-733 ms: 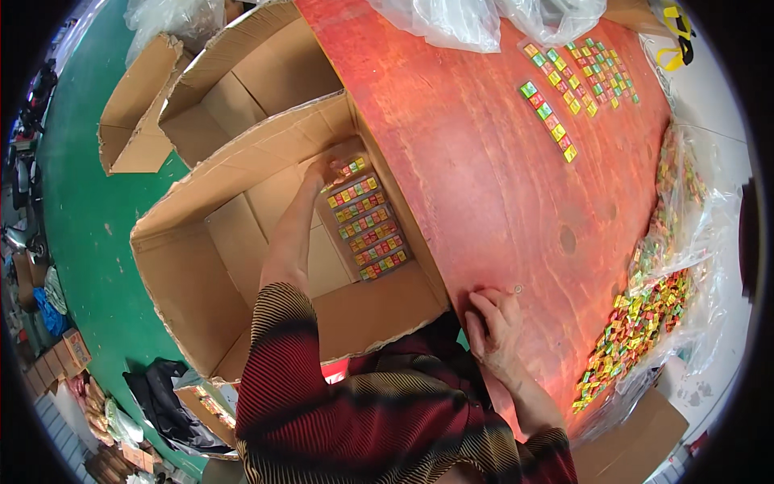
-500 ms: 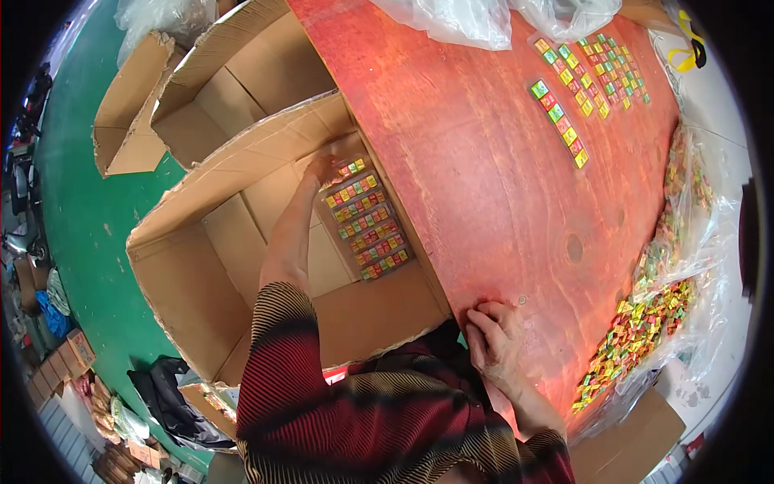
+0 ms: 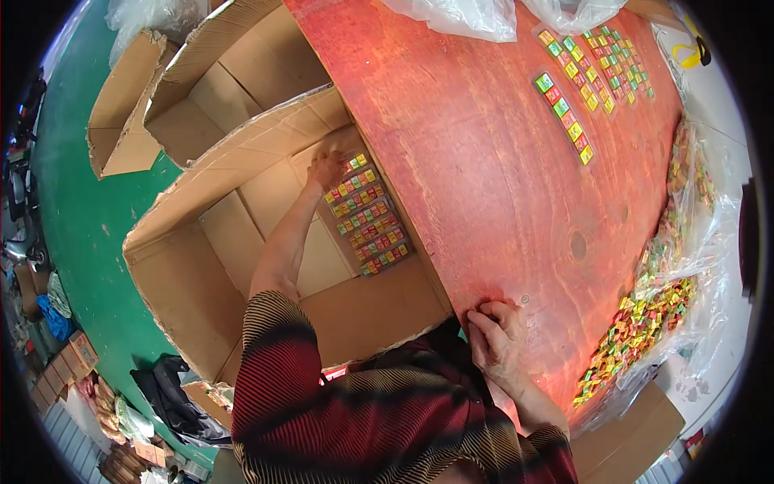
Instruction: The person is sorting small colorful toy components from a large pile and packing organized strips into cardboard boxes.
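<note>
My left hand (image 3: 326, 171) reaches down into an open cardboard box (image 3: 367, 302), at the left end of the farthest strip of small colourful wrapped pieces (image 3: 355, 163). Its fingers look spread, and part of that strip is hidden beneath them. Nearer to me, several similar clear-tray strips (image 3: 371, 214) lie in a row along the box's right side. My right hand (image 3: 496, 335) rests on the near left edge of the red table, its fingers curled in with nothing visible in them.
The red table (image 3: 484, 177) borders the box. Several filled strips (image 3: 564, 117) lie at its far right. A heap of loose wrapped pieces (image 3: 637, 335) spills from clear plastic at the right edge. Another open carton (image 3: 242, 77) stands beyond the box.
My left hand has shifted slightly at the end of the farthest strip, and its fingers look more spread. My right hand stays where it was. The view has tilted a little.
</note>
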`<state>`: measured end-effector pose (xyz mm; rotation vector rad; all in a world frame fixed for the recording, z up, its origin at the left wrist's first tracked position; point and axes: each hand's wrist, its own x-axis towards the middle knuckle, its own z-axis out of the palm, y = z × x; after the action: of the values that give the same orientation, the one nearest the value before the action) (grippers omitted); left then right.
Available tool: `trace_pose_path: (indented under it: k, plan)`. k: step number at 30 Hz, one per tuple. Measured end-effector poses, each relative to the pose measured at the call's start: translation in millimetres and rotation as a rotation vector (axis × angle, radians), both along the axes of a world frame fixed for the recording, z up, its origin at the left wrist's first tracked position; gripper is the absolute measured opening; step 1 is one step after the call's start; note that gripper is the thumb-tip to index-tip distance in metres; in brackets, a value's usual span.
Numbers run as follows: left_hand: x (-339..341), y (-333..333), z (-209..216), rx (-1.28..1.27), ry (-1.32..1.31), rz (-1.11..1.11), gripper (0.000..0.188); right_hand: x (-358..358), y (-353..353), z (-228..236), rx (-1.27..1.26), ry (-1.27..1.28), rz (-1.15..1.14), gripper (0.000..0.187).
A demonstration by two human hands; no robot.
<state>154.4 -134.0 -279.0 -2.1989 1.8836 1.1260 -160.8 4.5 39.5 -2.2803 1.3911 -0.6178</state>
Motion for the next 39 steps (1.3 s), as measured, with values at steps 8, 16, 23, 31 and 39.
trace_pose_path:
  k: [8,16,23,31,39]
  plan:
    - [-7.1,6.5,35.0,-0.061,-0.129,-0.045,0.068,4.2,-3.5,-1.7,-0.091,-0.022,-0.012,0.029]
    - [-3.9,12.1,14.0,0.063,-0.207,-0.103,0.065,3.7,-1.0,-6.4,-0.019,-0.051,0.026,0.026]
    - [48.3,18.4,-50.3,-0.261,0.032,-0.150,0.035,7.5,3.9,-11.4,0.012,-0.116,0.081,0.027]
    - [12.8,-11.8,-3.2,-0.207,-0.298,-0.189,0.021,-0.3,-4.0,-5.1,0.030,-0.092,0.087,0.028]
    - [27.6,9.2,3.1,-0.222,-0.193,-0.072,0.028,8.9,-0.7,-0.9,0.026,-0.108,0.043,0.029]
